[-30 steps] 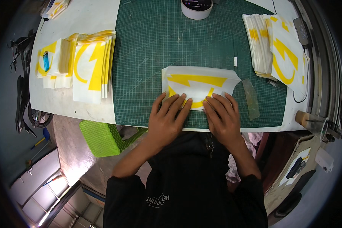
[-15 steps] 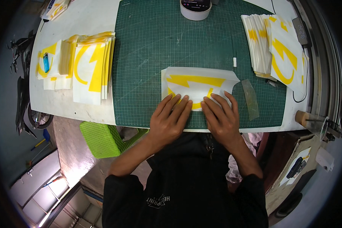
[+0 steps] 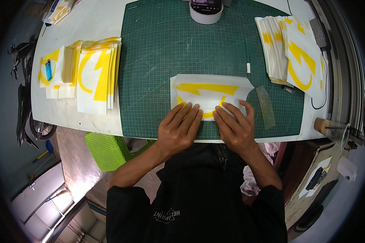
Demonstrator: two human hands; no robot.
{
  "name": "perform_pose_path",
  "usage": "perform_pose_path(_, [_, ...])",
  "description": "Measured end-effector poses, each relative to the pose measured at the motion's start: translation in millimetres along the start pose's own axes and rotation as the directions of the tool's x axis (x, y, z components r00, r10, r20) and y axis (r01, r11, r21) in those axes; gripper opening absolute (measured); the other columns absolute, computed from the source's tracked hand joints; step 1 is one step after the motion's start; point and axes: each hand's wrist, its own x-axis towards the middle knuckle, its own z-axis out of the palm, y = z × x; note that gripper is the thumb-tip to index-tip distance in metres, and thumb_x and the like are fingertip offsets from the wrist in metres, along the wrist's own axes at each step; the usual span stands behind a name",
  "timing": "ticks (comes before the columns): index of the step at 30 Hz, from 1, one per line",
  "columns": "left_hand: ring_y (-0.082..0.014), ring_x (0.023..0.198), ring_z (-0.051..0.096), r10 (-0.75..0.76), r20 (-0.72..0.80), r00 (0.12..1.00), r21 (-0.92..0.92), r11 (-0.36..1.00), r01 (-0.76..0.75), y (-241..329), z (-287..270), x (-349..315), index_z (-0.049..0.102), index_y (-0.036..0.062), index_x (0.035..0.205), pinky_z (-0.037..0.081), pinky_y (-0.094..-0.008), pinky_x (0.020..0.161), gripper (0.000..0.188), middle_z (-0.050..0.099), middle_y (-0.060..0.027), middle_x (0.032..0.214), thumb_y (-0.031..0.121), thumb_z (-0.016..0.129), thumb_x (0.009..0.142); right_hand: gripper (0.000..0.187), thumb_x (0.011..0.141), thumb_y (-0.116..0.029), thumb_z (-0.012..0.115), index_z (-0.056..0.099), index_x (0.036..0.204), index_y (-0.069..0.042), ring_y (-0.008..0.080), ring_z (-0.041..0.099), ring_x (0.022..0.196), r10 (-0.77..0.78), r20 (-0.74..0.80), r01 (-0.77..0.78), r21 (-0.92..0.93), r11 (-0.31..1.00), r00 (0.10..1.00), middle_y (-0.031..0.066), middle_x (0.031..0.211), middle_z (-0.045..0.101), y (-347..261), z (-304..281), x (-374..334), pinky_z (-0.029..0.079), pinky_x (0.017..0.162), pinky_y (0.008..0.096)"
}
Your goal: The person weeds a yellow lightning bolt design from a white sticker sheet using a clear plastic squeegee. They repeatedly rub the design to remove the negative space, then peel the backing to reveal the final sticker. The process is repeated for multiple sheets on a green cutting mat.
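We see 2 hands pressed flat, fingers extended, gripping nothing: the left hand [image 3: 178, 129] and right hand [image 3: 234, 128] rest side by side on the near edge of a white sheet with yellow decal [image 3: 210, 94], which lies on the green cutting mat [image 3: 158, 60] beside a clear plastic strip [image 3: 265, 106].

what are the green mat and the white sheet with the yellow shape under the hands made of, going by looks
Green mat: looks like a matte rubbery or plastic cutting mat, judging by its printed grid of pale lines and dull surface.

White sheet: seems thin paper or film backing carrying a glossy yellow sticker-like shape; it lies flat and curls slightly at its edge. Both the left hand and right hand press on it.
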Motion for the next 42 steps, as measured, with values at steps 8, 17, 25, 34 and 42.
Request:
perform_pose_path(8, [-0.0285, 0.11, 0.076, -0.004, -0.016, 1.0, -0.031, 1.0, 0.004, 0, 0, 0, 0.078, -0.0012, 0.112, 0.061, -0.0414, 0.095, 0.031, 0.079, -0.0145, 0.117, 0.002, 0.068, 0.082, 0.021, 0.083, -0.007, 0.077, 0.079, 0.104, -0.003, 0.0243, 0.071, 0.114, -0.002, 0.003, 0.002, 0.007, 1.0, 1.0, 0.0068, 0.112, 0.076, 1, 0, -1, 0.046, 0.104, 0.0619])
perform_pose_path(17, [-0.0285, 0.109, 0.077, -0.021, -0.023, 1.0, -0.105, 0.994, 0.018, -3, -1, 0, 0.078, -0.0001, 0.11, 0.064, -0.0386, 0.089, 0.031, 0.078, -0.0144, 0.116, 0.0, 0.071, 0.08, 0.021, 0.082, -0.005, 0.079, 0.078, 0.103, -0.005, 0.0235, 0.072, 0.111, 0.015, -0.033, -0.013, 0.06, 0.998, 0.999, 0.006, 0.111, 0.076, 4, 1, -3, 0.047, 0.104, 0.059])
perform_pose_path(25, [-0.0317, 0.115, 0.074, -0.141, -0.046, 0.989, -0.223, 0.966, 0.128, -31, -1, 2, 0.074, 0.004, 0.122, 0.058, -0.0491, 0.103, 0.036, 0.075, -0.014, 0.123, 0.012, 0.081, 0.088, 0.024, 0.085, -0.009, 0.083, 0.077, 0.108, -0.005, 0.0279, 0.072, 0.114, 0.157, -0.017, -0.153, 0.148, 0.977, 0.987, 0.0082, 0.115, 0.075, 42, -19, -6, 0.046, 0.108, 0.0515])
perform_pose_path(34, [-0.036, 0.155, 0.039, -0.169, 0.306, 0.937, -0.082, 0.976, 0.203, -34, -14, 16, 0.054, 0.0094, 0.152, 0.019, -0.0677, 0.127, 0.061, 0.047, -0.0138, 0.164, 0.026, 0.074, 0.096, 0.044, 0.092, -0.03, 0.079, 0.071, 0.128, -0.006, 0.0299, 0.051, 0.145, 0.195, 0.18, -0.187, -0.057, 0.981, 0.964, 0.0116, 0.147, 0.062, 41, -24, 3, 0.027, 0.119, 0.0692])
perform_pose_path(42, [-0.0407, 0.16, 0.026, -0.209, 0.375, 0.903, -0.016, 0.973, 0.231, -38, -17, 19, 0.045, 0.006, 0.159, 0.012, -0.0694, 0.127, 0.072, 0.034, -0.0176, 0.171, 0.032, 0.072, 0.098, 0.054, 0.092, -0.038, 0.079, 0.068, 0.133, -0.005, 0.0331, 0.043, 0.151, 0.224, 0.229, -0.202, -0.114, 0.973, 0.947, 0.0141, 0.154, 0.055, 40, -22, 7, 0.024, 0.12, 0.0691])
